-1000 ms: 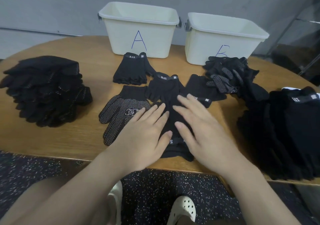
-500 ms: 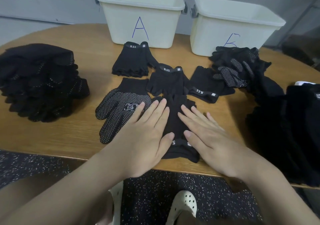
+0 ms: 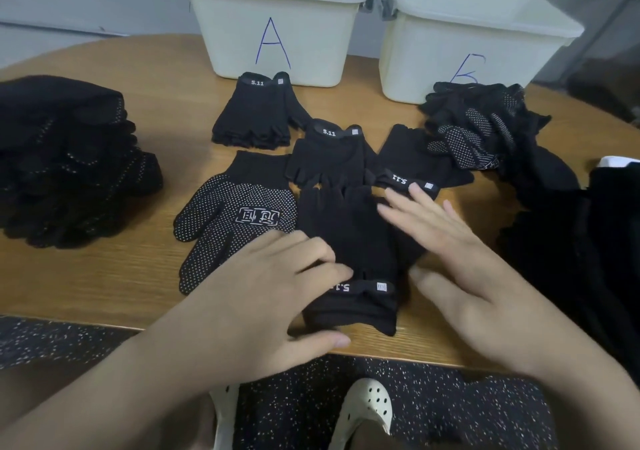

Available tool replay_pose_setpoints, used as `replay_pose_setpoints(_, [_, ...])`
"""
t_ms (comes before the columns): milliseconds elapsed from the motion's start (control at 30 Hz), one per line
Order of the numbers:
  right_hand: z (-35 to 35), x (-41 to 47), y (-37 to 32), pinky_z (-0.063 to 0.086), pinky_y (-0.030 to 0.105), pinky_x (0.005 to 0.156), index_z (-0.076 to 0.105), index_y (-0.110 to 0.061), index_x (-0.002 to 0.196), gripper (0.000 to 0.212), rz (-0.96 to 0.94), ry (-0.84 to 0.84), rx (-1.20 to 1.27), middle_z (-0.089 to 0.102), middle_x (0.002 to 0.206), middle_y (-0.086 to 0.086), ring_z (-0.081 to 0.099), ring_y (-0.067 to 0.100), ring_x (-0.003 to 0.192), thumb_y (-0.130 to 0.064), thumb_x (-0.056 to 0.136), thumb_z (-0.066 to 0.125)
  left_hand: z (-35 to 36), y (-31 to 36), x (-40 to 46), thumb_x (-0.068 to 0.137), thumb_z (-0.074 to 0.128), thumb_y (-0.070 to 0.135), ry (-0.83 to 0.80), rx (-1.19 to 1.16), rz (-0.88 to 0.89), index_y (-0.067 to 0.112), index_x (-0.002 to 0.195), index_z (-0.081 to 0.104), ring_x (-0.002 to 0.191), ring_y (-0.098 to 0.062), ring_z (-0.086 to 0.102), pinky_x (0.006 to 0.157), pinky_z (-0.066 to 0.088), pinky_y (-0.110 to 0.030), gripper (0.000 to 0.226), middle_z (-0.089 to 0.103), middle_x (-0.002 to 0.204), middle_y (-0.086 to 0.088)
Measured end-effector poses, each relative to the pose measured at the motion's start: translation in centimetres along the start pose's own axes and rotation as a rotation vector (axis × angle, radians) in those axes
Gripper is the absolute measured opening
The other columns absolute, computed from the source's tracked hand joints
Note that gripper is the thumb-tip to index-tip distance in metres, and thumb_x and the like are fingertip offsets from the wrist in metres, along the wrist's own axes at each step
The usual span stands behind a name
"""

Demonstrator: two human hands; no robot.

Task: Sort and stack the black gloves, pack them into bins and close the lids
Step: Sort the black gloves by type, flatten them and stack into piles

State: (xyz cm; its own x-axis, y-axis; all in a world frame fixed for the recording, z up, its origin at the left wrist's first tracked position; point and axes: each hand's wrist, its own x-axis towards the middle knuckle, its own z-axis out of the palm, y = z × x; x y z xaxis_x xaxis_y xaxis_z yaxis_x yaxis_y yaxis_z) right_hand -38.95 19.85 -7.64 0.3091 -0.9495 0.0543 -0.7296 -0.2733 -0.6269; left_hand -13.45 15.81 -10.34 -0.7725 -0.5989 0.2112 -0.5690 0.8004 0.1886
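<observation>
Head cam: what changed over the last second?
Both hands slid apart off the near fingerless glove: left hand drew back to its cuff, fingers curling; right hand moved right, flat and open. Nothing lifted. Dotted glove, other gloves, side piles and bins A and B unmoved.

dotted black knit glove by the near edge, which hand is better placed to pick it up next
Probably left: the left hand lies beside the dotted black knit glove, while the right hand is across the plain one.

Bare table (image 3: 114, 276) lies between left pile (image 3: 65, 162) and dotted glove (image 3: 228, 221).
</observation>
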Motion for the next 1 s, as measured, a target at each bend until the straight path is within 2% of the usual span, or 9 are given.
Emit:
replay_pose_setpoints(67, [-0.5, -0.4, -0.3, -0.002, 0.016, 0.123, 0.049, -0.035, 0.149, 0.077, -0.026, -0.071, 0.052, 0.034, 0.159, -0.032, 0.008, -0.009, 0.153, -0.001, 0.08, 0.047, 0.0, 0.0, 0.2, 0.09, 0.053, 0.067, -0.003, -0.028, -0.006, 0.026, 0.125, 0.068, 0.099, -0.005, 0.054, 0.092, 0.043, -0.024, 0.056, 0.06, 0.111, 0.015])
replay_pose_setpoints(200, [-0.3, -0.2, 0.0, -0.001, 0.007, 0.119, 0.057, -0.035, 0.143, 0.076, -0.007, -0.126, 0.01, 0.04, 0.153, -0.033, 0.008, -0.019, 0.147, 0.012, 0.082, 0.056, -0.4, 0.0, 0.7, 0.091, 0.054, 0.059, 0.03, -0.065, -0.021, 0.027, 0.105, 0.073, 0.086, -0.006, 0.061, 0.078, 0.057, -0.03, 0.04, 0.066, 0.094, 0.016])
replay_pose_setpoints(267, [0.0, -0.1, 0.2, -0.004, 0.009, 0.12, 0.051, -0.037, 0.146, 0.075, 0.003, -0.158, -0.01, 0.036, 0.155, -0.033, 0.004, -0.019, 0.147, 0.005, 0.085, 0.062, -0.7, 0.0, 0.9, 0.094, 0.053, 0.056, 0.052, -0.114, -0.048, 0.028, 0.101, 0.073, 0.083, -0.006, 0.061, 0.074, 0.057, -0.032, 0.036, 0.066, 0.087, 0.016])
replay_pose_setpoints(400, [0.9, 0.2, 0.6, -0.005, 0.02, 0.126, 0.055, -0.035, 0.143, 0.058, -0.007, -0.086, -0.099, 0.041, 0.153, -0.031, 0.007, -0.017, 0.149, -0.033, 0.089, 0.075, -1.1, -0.3, 1.3, 0.094, 0.045, 0.06, 0.069, -0.243, -0.184, 0.035, 0.099, 0.07, 0.077, -0.004, 0.061, 0.07, 0.052, -0.032, 0.036, 0.064, 0.08, 0.014])
replay_pose_setpoints(533, [2.0, 1.6, 1.0, 0.023, 0.038, 0.126, 0.068, -0.025, 0.123, 0.044, -0.063, 0.087, -0.16, 0.063, 0.13, -0.019, 0.037, -0.001, 0.143, -0.05, 0.086, 0.066, -1.3, -0.6, 1.5, 0.096, 0.043, 0.06, 0.077, -0.293, -0.253, 0.035, 0.084, 0.062, 0.07, -0.008, 0.06, 0.061, 0.042, -0.021, 0.033, 0.059, 0.067, 0.012])
replay_pose_setpoints(667, [2.5, 2.6, 0.4, 0.047, 0.039, 0.099, 0.072, -0.021, 0.104, 0.025, -0.095, 0.19, -0.049, 0.068, 0.104, -0.014, 0.057, 0.01, 0.113, -0.042, 0.089, 0.073, -1.0, -0.9, 1.7, 0.099, 0.047, 0.056, 0.118, -0.401, -0.265, 0.032, 0.077, 0.06, 0.059, -0.016, 0.058, 0.052, 0.039, -0.025, 0.036, 0.057, 0.059, 0.005])
replay_pose_setpoints(733, [2.4, 2.9, 0.4, 0.049, 0.041, 0.09, 0.073, -0.017, 0.097, 0.02, -0.086, 0.212, 0.041, 0.069, 0.096, -0.008, 0.06, 0.014, 0.101, -0.035, 0.09, 0.076, -1.0, -0.9, 1.7, 0.098, 0.046, 0.059, 0.164, -0.467, -0.265, 0.035, 0.085, 0.065, 0.066, -0.013, 0.063, 0.057, 0.044, -0.024, 0.033, 0.063, 0.068, 0.009])
replay_pose_setpoints(867, [1.1, 2.7, -0.2, 0.052, 0.043, 0.088, 0.075, -0.008, 0.099, 0.019, -0.093, 0.294, 0.264, 0.075, 0.095, 0.002, 0.069, 0.02, 0.096, -0.027, 0.093, 0.075, -1.7, -0.3, 2.2, 0.09, 0.063, 0.05, 0.266, -0.809, -0.256, 0.031, 0.121, 0.067, 0.11, -0.009, 0.068, 0.093, 0.05, -0.021, 0.037, 0.073, 0.112, 0.016])
replay_pose_setpoints(1000, [0.6, 2.9, -1.3, 0.056, 0.034, 0.091, 0.075, -0.011, 0.104, 0.014, -0.139, 0.381, 0.484, 0.078, 0.102, 0.0, 0.072, 0.018, 0.101, -0.016, 0.092, 0.07, -1.6, 0.2, 2.9, 0.08, 0.084, 0.034, 0.243, -0.985, -0.295, 0.028, 0.127, 0.064, 0.116, -0.005, 0.066, 0.099, 0.051, -0.024, 0.052, 0.072, 0.12, 0.015])
